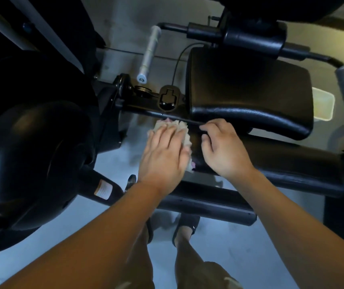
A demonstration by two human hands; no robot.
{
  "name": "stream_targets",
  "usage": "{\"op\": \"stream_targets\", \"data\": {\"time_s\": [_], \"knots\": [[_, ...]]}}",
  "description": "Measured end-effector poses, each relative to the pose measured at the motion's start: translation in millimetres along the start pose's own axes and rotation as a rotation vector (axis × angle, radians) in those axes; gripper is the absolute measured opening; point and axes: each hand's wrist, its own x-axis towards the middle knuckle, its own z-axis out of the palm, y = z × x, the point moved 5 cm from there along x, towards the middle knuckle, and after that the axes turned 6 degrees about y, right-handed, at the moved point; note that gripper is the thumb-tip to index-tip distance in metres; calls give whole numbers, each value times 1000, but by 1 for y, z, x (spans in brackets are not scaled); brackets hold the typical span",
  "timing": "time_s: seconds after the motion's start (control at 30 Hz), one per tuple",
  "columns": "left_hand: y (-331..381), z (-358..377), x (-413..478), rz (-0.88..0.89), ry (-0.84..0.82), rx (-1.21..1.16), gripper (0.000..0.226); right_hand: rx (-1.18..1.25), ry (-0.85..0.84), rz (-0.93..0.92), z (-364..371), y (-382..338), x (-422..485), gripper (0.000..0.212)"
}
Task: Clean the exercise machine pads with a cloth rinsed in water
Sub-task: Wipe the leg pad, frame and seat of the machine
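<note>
Nearest us, our sandalled feet (186,228) stand on the pale floor (229,247). Above them our left hand (164,151) lies flat, fingers straight, pressing the beige cloth (184,130) onto the left end of the black roller pad (281,163). Our right hand (225,151) rests beside it with fingers bent, and we cannot tell whether it grips anything. Beyond sit the seat pad (250,90) and a pale plastic tub (323,103).

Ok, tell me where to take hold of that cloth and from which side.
Probably the bunched edge of the cloth that pokes out past the fingertips of the left hand. That hand lies flat over the rest, pressing it to the lower pad, so come from the far side, nearest the seat pad, and pinch those raised folds.
</note>
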Motion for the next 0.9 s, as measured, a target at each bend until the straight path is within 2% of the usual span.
{"op": "stream_targets", "data": {"time_s": [0.07, 0.13, 0.3, 0.37, 0.47, 0.57, 0.67, 0.77, 0.9], "knots": [[-2, 12, 2, 38, -46, 191, 58, -48, 16, 56, 6, 12, -2, 35], [-9, 18, 11, 21, -83, 230, 61, -95, 37, 107, 10, 19, 0, 39], [-24, 24, 54, -131, -218, 6, 52, -177, 44, 266, 14, 23, 5, 39], [-24, 27, 60, -56, -250, 33, 52, -149, 37, 317, 15, 27, 9, 38], [-19, 28, 42, 141, -326, 211, 59, -99, 56, 428, 16, 34, 14, 38], [-16, 13, 30, 55, -266, 49, 55, -187, 26, 467, 20, 33, 19, 43], [-14, 7, 34, 39, -238, -4, 58, -229, 13, 473, 20, 31, 21, 41], [-17, 10, 57, 0, -298, -28, 59, -262, -6, 476, 22, 32, 22, 38], [-27, 22, 96, -106, -450, -116, 40, -269, 32, 462, 24, 33, 22, 36]]}}
